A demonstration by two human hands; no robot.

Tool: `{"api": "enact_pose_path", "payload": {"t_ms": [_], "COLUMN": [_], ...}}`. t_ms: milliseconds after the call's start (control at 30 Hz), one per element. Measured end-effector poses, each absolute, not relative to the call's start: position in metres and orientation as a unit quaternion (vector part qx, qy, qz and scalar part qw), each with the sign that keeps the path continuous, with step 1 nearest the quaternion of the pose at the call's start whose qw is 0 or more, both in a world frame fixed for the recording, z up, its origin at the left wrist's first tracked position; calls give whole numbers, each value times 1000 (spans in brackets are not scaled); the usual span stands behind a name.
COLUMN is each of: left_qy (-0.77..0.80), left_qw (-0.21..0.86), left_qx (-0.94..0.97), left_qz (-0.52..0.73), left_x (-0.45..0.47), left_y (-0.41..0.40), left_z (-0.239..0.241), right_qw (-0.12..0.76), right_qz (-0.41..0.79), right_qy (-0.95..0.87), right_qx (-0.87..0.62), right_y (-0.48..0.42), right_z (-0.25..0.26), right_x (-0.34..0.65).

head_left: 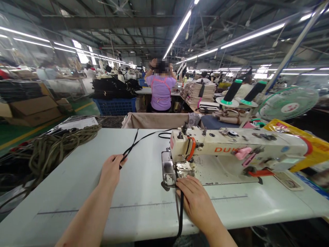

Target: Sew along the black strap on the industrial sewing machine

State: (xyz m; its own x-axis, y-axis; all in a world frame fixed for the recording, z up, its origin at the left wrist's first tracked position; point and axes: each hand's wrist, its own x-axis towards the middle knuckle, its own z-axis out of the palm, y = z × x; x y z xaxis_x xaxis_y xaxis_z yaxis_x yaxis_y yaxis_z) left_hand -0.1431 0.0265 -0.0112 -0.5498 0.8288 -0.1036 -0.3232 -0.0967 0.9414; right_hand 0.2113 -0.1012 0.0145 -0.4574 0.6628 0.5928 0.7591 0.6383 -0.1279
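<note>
A narrow black strap [181, 212] runs over the table's front edge, under the fingers of my right hand [195, 197], and up to the presser foot area of a white sewing machine [236, 145]. My right hand lies low on the table just in front of the metal needle plate [169, 167], its fingers together on the strap. Left of the machine, my left hand [113, 169] is closed round black strapping [132, 145]. Two strands of it cross beyond my fingers, and one bends back towards the machine head. The needle tip is too small to make out.
A ruler line [144, 206] marks the pale tabletop [138, 226]. Olive cords [48, 151] are heaped at its left edge. A fabric-lined bin [156, 120], thread cones [232, 92] and a green fan [289, 103] stand behind. Ahead sits a person in purple [161, 91].
</note>
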Motion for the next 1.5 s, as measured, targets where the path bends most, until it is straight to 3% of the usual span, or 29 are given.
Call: {"api": "enact_pose_path", "payload": {"t_ms": [1500], "left_qy": [558], "left_qw": [395], "left_qx": [247], "left_qz": [687], "left_x": [-139], "left_y": [25], "left_z": [-7], "right_qw": [309], "right_qz": [-111], "right_qy": [-864], "right_qx": [-381], "right_y": [-93], "right_z": [10], "right_x": [217]}}
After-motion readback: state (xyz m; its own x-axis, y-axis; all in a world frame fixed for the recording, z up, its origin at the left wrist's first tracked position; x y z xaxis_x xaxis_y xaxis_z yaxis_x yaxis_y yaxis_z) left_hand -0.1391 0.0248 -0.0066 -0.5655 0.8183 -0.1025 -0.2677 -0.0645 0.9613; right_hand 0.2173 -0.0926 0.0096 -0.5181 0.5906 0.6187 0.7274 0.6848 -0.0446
